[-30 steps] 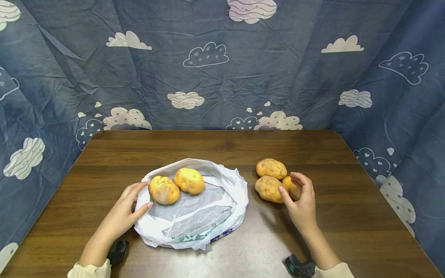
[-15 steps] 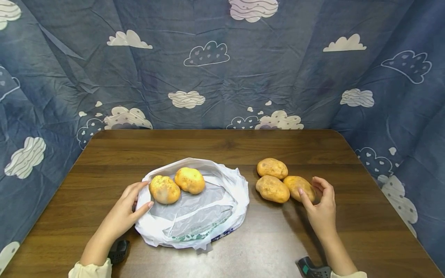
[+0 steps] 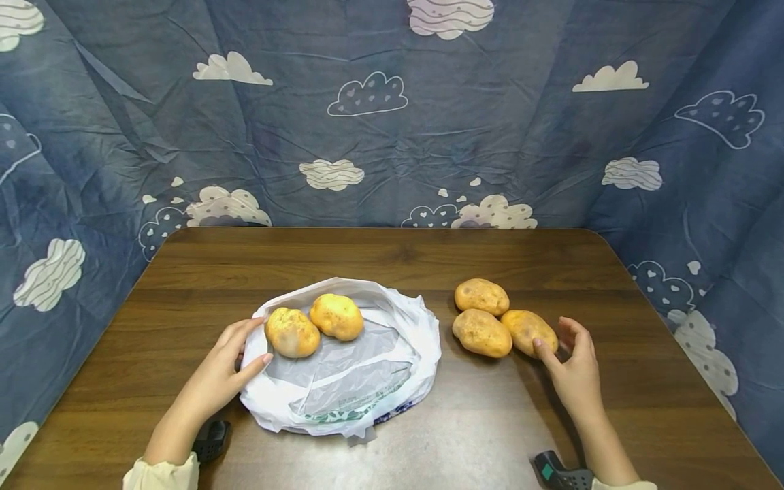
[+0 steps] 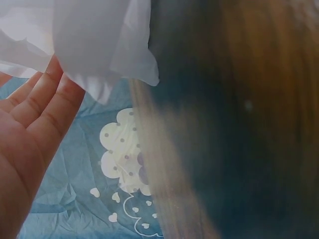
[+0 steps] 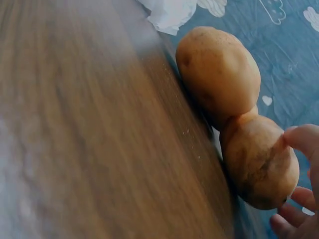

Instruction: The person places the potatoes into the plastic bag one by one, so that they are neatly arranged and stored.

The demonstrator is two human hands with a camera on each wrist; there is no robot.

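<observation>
A white plastic bag (image 3: 416,371) lies with its mouth spread on the table. Two potatoes, a knobbly one (image 3: 292,332) and a rounder one (image 3: 336,316), sit inside it. My left hand (image 3: 219,367) holds the bag's left rim, thumb and forefinger spread apart; in the left wrist view its fingertips go behind the plastic. Right of the bag lie three potatoes: a rear one (image 3: 481,297), a front one (image 3: 482,333) and a right one (image 3: 528,331). My right hand (image 3: 576,367) is at the right one's end, thumb tip against it, fingers spread beyond.
The wooden table (image 3: 392,255) ends at a blue cloth backdrop (image 3: 404,156) printed with clouds. Black wrist devices sit near the front edge, one at the left wrist (image 3: 211,441) and another at the right wrist (image 3: 560,471).
My right hand has moved right, from over the right potato to its outer end, leaving most of that potato uncovered. My left hand and the bag stay in place.
</observation>
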